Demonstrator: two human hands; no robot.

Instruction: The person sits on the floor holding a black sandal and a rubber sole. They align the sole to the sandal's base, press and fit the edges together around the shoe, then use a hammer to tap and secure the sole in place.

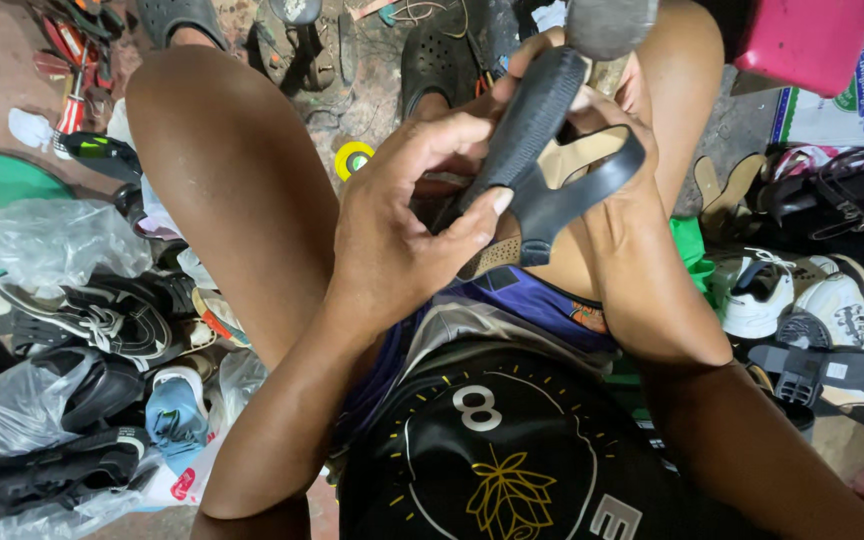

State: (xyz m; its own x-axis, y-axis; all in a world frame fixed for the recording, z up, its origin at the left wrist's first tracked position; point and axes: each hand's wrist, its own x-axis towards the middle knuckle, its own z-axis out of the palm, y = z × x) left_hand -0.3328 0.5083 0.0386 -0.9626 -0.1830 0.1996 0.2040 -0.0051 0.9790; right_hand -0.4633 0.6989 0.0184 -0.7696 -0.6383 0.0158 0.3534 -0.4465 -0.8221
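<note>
Here, a dark grey rubber sandal with a tan insole and crossing straps (pixel 542 150) is held up over the person's lap, between the bare knees, gripped from both sides by the hands. The left hand (pixel 402 230) closes around its lower end from the near left side: the thumb presses on the point where the straps meet, and the curled fingers wrap behind the sole. The right hand (pixel 622 130) cups the sandal from the far right side, its fingers folded over the upper edge of the sole, so that most of that hand sits behind the straps and the insole. The sandal stands tilted, its long curved strap rising toward the top of the view, its tan insole facing the right hand.

On the floor to the left lies a heap of worn shoes, among them a black sneaker with white laces (pixel 102 320) and a light blue shoe (pixel 177 410), partly under crumpled clear plastic bags (pixel 47 240). To the right sit white sneakers (pixel 762 295) and a flat dark sandal sole (pixel 827 365). A small yellow roll of tape (pixel 354 158) rests on the floor beyond the left hand, and a pink plastic container (pixel 802 40) stands at the top right.
</note>
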